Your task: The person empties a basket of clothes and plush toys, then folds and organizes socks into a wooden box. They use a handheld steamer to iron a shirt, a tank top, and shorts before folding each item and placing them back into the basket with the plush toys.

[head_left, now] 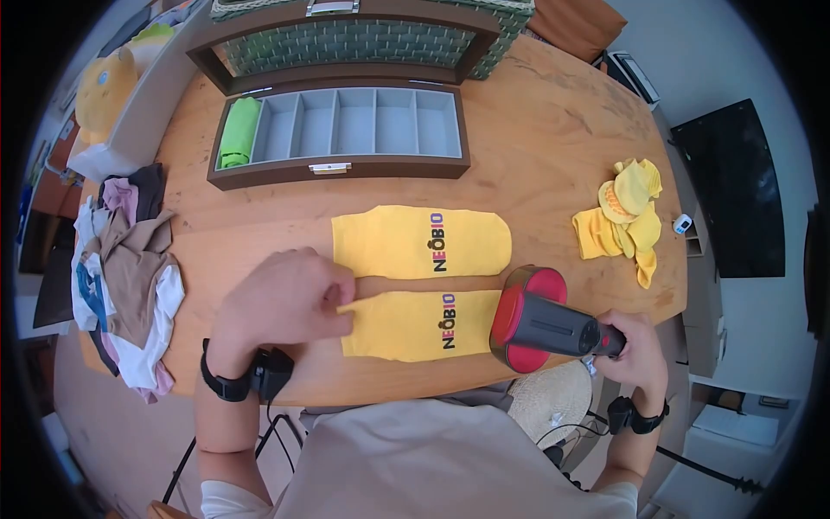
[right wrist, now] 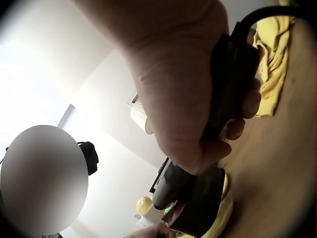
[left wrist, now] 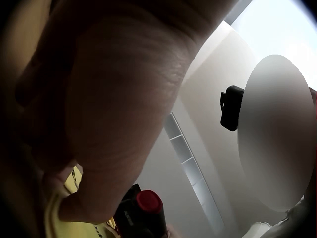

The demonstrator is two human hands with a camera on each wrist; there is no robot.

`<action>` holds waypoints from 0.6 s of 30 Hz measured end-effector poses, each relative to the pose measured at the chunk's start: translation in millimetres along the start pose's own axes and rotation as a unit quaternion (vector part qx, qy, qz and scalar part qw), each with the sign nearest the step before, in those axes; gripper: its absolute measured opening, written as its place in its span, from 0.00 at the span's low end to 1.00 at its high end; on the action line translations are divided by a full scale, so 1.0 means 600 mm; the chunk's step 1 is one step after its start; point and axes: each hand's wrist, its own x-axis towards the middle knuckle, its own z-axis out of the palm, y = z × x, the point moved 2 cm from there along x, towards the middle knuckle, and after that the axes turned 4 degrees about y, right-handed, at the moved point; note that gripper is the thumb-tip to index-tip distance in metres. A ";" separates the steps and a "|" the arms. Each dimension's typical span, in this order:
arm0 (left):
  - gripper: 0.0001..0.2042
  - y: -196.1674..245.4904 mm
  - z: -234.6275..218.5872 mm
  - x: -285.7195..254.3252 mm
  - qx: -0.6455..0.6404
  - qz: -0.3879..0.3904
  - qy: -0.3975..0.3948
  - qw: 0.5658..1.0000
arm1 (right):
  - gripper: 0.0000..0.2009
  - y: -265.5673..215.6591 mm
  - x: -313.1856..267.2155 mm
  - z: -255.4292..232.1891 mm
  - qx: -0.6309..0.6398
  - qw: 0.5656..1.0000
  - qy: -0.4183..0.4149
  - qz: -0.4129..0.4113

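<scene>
Two yellow socks with NEOBIO lettering lie flat and parallel, cuffs to the left: the far sock (head_left: pixel 385 242) and the near sock (head_left: pixel 393 327). My left hand (head_left: pixel 281 298) pinches the near sock's cuff between thumb and fingers; yellow cloth (left wrist: pixel 74 228) shows at the thumb in the left wrist view. My right hand (head_left: pixel 638 346) grips the handle of a red and dark grey handheld garment steamer (head_left: pixel 545 324). Its wide head covers the near sock's toe end. In the right wrist view, fingers wrap the corded handle (right wrist: pixel 233 74).
Behind the socks stands a lidded brown box (head_left: pixel 337 177) with grey compartments, a green rolled sock (head_left: pixel 239 131) in the leftmost. Yellow clothes (head_left: pixel 627 216) lie at the right, a pile of mixed clothes (head_left: pixel 130 277) at the left. A woven basket (head_left: pixel 493 48) stands behind the box.
</scene>
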 end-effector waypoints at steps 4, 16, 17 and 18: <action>0.09 -0.027 -0.006 -0.001 0.003 -0.043 0.003 0.999 | 0.16 -0.018 0.010 0.017 0.005 0.999 -0.033 0.003; 0.11 -0.069 -0.016 -0.009 0.028 -0.095 0.060 0.993 | 0.17 -0.063 0.057 0.080 0.021 0.995 -0.094 -0.021; 0.11 -0.071 -0.015 -0.009 0.024 -0.090 0.069 0.993 | 0.17 -0.072 0.062 0.087 0.013 0.994 -0.107 -0.030; 0.10 -0.074 -0.015 -0.009 0.020 -0.084 0.077 0.993 | 0.17 -0.081 0.068 0.094 0.012 0.994 -0.106 -0.032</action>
